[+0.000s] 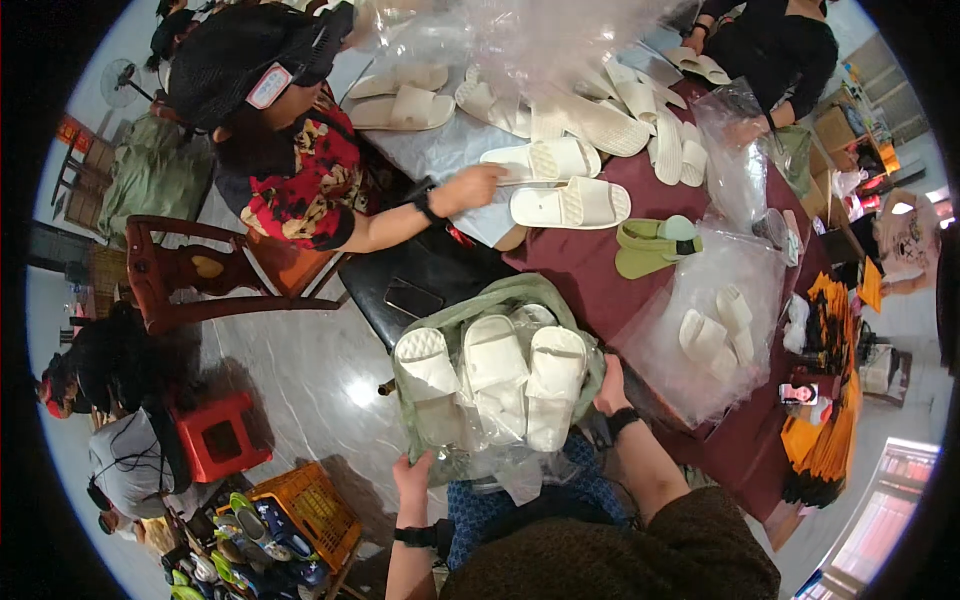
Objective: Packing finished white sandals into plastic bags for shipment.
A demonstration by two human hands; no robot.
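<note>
A green woven sack (487,303) gapes in front of my body, its top spread wide. Several white slippers (497,360), some in clear plastic wrap, stand packed inside it. At the sack's lower left edge, my left hand (413,476) is closed on the material. My right hand (610,388) grips the right side of the rim. Across the table, a co-worker's hand (474,190) holds one white slipper (548,160), while its like (572,204) lies just below on the table.
The dark red table (560,262) carries loose white slippers, a green pair (655,246) and a plastic-bagged pair (715,335). A phone (413,298) lies on the black surface. Left are a wooden chair (190,250), a red stool (222,437) and an orange crate (318,510).
</note>
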